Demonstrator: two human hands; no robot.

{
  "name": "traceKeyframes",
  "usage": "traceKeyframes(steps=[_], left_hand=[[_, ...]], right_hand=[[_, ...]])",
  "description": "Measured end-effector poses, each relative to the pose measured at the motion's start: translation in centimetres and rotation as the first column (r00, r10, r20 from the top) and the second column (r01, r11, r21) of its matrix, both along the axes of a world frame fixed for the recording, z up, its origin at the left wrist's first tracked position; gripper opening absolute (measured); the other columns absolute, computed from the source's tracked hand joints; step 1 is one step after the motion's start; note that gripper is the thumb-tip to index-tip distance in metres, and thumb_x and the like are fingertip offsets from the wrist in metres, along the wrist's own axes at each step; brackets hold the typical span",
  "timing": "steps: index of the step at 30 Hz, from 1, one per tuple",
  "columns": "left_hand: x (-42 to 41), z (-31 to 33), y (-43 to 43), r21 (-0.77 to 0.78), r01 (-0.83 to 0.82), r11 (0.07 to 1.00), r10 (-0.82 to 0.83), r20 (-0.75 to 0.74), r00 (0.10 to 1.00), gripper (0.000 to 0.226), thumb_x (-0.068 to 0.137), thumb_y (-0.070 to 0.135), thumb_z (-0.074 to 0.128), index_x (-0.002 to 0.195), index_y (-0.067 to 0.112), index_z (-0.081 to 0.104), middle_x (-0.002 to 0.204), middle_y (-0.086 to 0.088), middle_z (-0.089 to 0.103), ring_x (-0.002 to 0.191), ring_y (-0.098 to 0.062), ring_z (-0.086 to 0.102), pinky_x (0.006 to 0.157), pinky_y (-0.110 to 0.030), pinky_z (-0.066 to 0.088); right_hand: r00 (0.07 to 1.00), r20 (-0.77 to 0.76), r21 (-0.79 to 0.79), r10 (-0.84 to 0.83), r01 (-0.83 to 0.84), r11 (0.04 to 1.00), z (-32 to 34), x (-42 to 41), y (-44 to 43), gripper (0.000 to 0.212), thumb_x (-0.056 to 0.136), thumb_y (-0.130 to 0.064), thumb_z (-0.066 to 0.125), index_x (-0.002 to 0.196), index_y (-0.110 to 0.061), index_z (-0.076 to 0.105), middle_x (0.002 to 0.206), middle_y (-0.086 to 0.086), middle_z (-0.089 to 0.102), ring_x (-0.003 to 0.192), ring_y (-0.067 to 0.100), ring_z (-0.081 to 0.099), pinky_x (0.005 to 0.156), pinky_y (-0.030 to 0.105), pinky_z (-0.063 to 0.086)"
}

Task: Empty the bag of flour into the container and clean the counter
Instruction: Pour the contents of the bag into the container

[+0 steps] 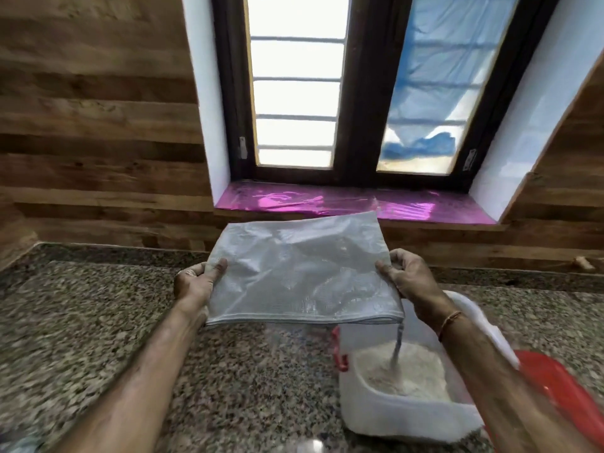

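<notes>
A translucent grey plastic flour bag is held up flat above the granite counter. My left hand grips its left edge and my right hand grips its right edge. From the bag's lower right corner a thin stream of flour falls into a white plastic container, which holds a heap of flour. The container stands on the counter below my right forearm.
A red lid lies to the right of the container, and a red clip sits on the container's left side. A wood-panelled wall and a window with a pink-lined sill stand behind the counter.
</notes>
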State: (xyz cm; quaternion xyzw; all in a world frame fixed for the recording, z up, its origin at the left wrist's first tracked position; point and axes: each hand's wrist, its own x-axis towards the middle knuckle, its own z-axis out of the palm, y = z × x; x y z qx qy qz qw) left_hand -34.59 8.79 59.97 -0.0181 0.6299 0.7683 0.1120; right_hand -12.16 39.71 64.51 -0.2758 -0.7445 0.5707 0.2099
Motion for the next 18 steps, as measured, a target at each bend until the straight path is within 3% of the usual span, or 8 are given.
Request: traceKeyframes(steps=[2,4,7,10,13,15,18], left_hand=[[-2.2,-1.8,-3.9,-0.061,-0.02,0.998,0.021,0.021,1.0,0.016,0.085,0.02,0.081,0.076,0.013,0.069,0.076,-0.007,0.072,0.058,-0.015,0.064,0.048,-0.02,0.056],[-3.8,-3.8,-7.1,-0.113,-0.028,0.993,0.033,0.038,0.999,0.023,0.084,0.021,0.082,0.071,0.013,0.065,0.06,0.003,0.068,0.048,-0.008,0.06,0.043,-0.016,0.05],[-5.1,-7.3,-11.3,-0.179,-0.026,0.984,0.042,0.086,0.995,0.028,0.086,0.02,0.081,0.068,0.012,0.061,0.048,0.011,0.06,0.038,0.001,0.05,0.038,-0.013,0.042],[-6.1,-11.5,-15.2,-0.272,-0.044,0.961,0.088,0.152,0.984,0.026,0.083,0.027,0.084,0.077,0.009,0.066,0.068,0.001,0.062,0.049,-0.004,0.052,0.047,-0.016,0.044],[-6.0,-15.6,-18.0,-0.364,-0.053,0.93,0.136,0.207,0.969,0.034,0.077,0.036,0.088,0.075,0.01,0.066,0.075,-0.005,0.06,0.062,-0.015,0.051,0.06,-0.028,0.042],[-5.4,-17.6,-19.3,-0.447,-0.029,0.894,0.145,0.228,0.963,0.036,0.077,0.037,0.088,0.078,0.008,0.067,0.069,-0.004,0.059,0.063,-0.018,0.052,0.061,-0.03,0.043],[-4.0,-18.4,-20.1,-0.582,-0.02,0.813,0.163,0.195,0.967,0.037,0.079,0.035,0.088,0.093,0.007,0.068,0.084,-0.012,0.065,0.078,-0.03,0.065,0.067,-0.037,0.051]], right_hand=[[0.999,0.048,0.022,0.008,-0.009,1.0,-1.0,-2.7,-3.5,0.009,0.096,-0.008,0.069,0.09,-0.011,0.064,0.083,0.006,0.069,0.065,0.014,0.061,0.047,0.019,0.048],[0.997,0.083,0.02,0.003,-0.005,1.0,-1.9,-5.1,-6.8,0.012,0.094,-0.005,0.071,0.086,-0.01,0.062,0.082,0.006,0.069,0.064,0.013,0.061,0.046,0.018,0.048],[0.989,0.146,0.014,-0.012,0.01,1.0,-3.9,-8.4,-10.8,0.015,0.089,-0.007,0.074,0.08,-0.012,0.063,0.084,0.008,0.072,0.067,0.016,0.065,0.058,0.027,0.054],[0.969,0.244,0.045,-0.033,0.022,0.999,-6.6,-10.5,-13.9,0.02,0.072,-0.031,0.078,0.081,-0.016,0.068,0.083,0.002,0.078,0.078,0.024,0.075,0.073,0.042,0.061],[0.933,0.354,0.088,-0.058,0.028,0.996,-10.0,-11.2,-16.4,0.014,0.08,-0.023,0.077,0.081,-0.014,0.067,0.081,0.0,0.072,0.072,0.017,0.067,0.066,0.029,0.058],[0.886,0.453,0.146,-0.098,0.035,0.989,-12.5,-11.0,-17.5,0.012,0.084,-0.021,0.077,0.078,-0.017,0.068,0.083,0.0,0.073,0.074,0.016,0.067,0.068,0.032,0.057],[0.789,0.601,0.181,-0.129,0.023,0.983,-15.8,-9.8,-18.3,0.012,0.085,-0.027,0.079,0.084,-0.017,0.073,0.086,0.002,0.076,0.082,0.021,0.072,0.073,0.037,0.058]])
